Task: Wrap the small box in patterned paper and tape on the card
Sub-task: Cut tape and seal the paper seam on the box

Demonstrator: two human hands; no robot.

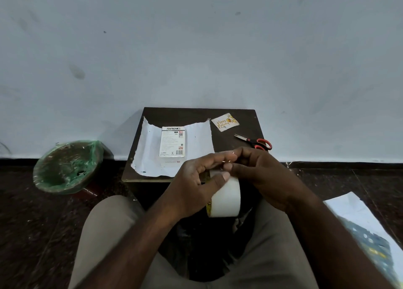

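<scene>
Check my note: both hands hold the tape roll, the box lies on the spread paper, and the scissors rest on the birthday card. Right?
Not quite. The head view shows the scissors on the bare table, apart from the birthday card. The rest holds: left hand and right hand hold the tape roll, and the box lies on the spread paper.

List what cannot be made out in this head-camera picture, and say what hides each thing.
All in the head view:
1. Loose end of the tape roll: covered by the fingers of the left hand and right hand.
2. Pattern of the paper: it lies white side up.
3. Small print on the box: too small.
4. Scissors: one handle partly behind the right hand.
5. Second sheet: cut off by the right edge.
</scene>
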